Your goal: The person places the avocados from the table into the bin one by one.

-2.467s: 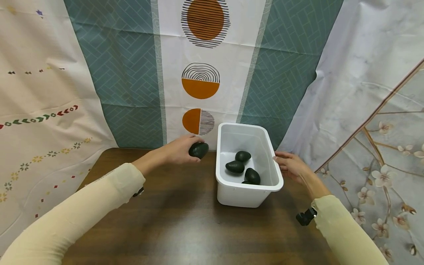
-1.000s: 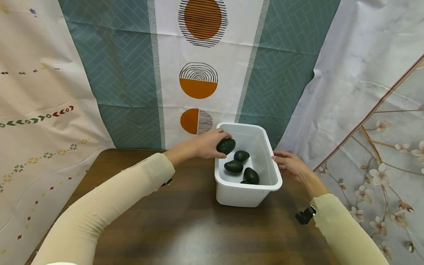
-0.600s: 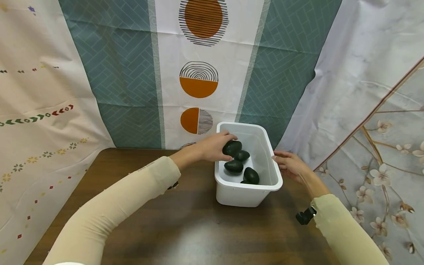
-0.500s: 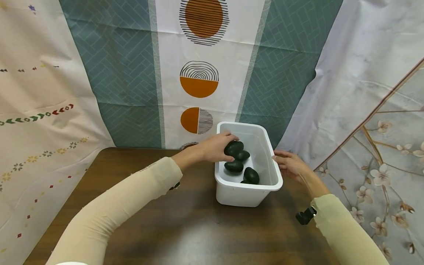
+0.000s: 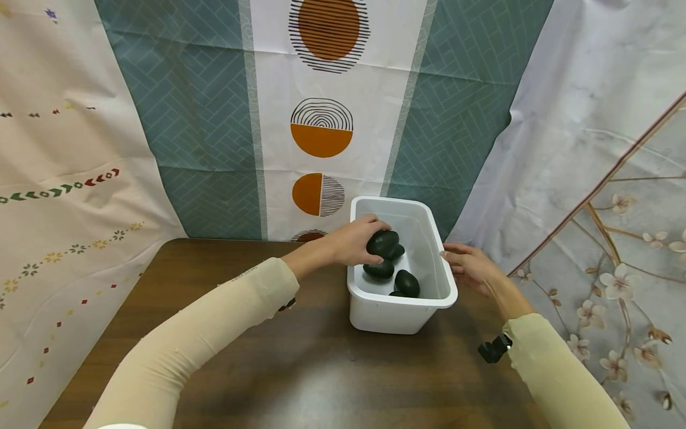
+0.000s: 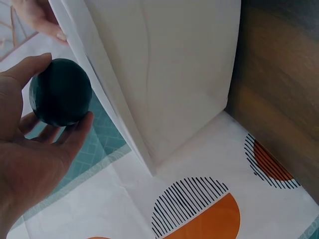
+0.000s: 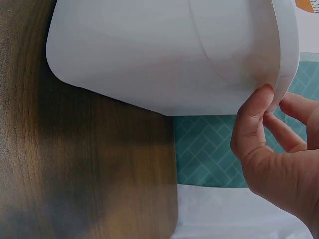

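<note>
My left hand (image 5: pixel 355 241) grips a dark green avocado (image 5: pixel 383 243) between thumb and fingers, over the left side of a white plastic bin (image 5: pixel 391 319). In the left wrist view, the held avocado (image 6: pixel 61 93) is at the bin's rim level, fingers below and thumb on top. Several more avocados (image 5: pixel 407 283) lie on the bin floor; one behind is partly covered by the held one, another is mostly hidden by the near wall. On the opposite side, my right hand (image 5: pixel 470 268) holds the bin's rim, its thumb (image 7: pixel 255 117) against the outer wall.
The bin stands on a brown wooden table (image 5: pixel 278 369), near its back edge. A patterned cloth (image 5: pixel 203 119) hangs right behind it. A floral cloth (image 5: pixel 600 238) hangs to the right, and a cream cloth (image 5: pixel 80 238) to the left.
Holding the avocado, my left hand has come from left of the bin to the right, over its rim, then slightly further in. My right hand and the bin have stayed put.
</note>
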`<state>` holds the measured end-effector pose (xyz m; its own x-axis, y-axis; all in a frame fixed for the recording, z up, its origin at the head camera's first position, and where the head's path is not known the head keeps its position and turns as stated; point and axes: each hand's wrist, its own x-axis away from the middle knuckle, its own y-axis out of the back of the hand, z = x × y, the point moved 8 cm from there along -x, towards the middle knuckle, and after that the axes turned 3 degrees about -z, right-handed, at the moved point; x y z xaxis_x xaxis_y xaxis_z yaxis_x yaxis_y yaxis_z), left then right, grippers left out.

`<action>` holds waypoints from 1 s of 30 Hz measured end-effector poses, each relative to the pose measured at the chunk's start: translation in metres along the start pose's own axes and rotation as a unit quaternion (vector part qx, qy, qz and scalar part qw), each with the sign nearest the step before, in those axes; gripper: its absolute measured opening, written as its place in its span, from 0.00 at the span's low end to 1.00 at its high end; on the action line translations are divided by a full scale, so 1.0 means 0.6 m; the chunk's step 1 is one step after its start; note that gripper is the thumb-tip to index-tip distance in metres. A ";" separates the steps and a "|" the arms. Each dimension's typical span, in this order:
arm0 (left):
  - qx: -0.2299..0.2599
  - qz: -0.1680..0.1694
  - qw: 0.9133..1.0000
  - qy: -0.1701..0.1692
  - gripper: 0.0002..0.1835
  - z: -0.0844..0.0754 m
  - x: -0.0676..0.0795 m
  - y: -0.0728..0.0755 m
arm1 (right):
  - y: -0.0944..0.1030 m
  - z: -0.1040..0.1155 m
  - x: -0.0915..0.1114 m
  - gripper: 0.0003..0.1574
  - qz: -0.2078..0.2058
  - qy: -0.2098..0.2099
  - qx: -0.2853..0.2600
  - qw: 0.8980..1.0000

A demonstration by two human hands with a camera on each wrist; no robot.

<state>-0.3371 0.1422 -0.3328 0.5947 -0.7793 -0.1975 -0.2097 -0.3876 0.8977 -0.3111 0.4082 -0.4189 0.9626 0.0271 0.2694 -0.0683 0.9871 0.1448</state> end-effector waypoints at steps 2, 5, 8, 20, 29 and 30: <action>0.001 -0.003 1.000 0.000 0.38 -0.001 -0.001 -0.001 | 0.001 0.001 0.000 0.45 0.002 0.000 -0.003 1.000; 0.009 -0.008 1.000 -0.001 0.38 -0.003 -0.003 -0.002 | 0.001 0.001 0.000 0.44 0.000 0.000 -0.006 1.000; 0.022 -0.011 1.000 -0.005 0.37 -0.006 -0.003 -0.002 | 0.001 0.001 0.001 0.43 -0.003 0.000 -0.007 1.000; 0.153 -0.059 0.986 0.009 0.38 0.001 -0.003 0.010 | -0.001 0.002 0.005 0.43 -0.005 -0.002 -0.006 1.000; 0.298 -0.105 0.946 0.072 0.38 0.036 0.004 0.025 | -0.001 0.002 0.005 0.43 -0.006 -0.002 -0.009 1.000; 0.315 -0.111 0.940 0.075 0.37 0.039 0.004 0.027 | -0.001 0.002 0.004 0.43 -0.005 -0.002 -0.009 1.000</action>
<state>-0.3572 0.1224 -0.3280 0.7713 -0.5842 -0.2526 -0.4564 -0.7843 0.4201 -0.3087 0.4076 -0.4174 0.9623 0.0163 0.2717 -0.0538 0.9899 0.1311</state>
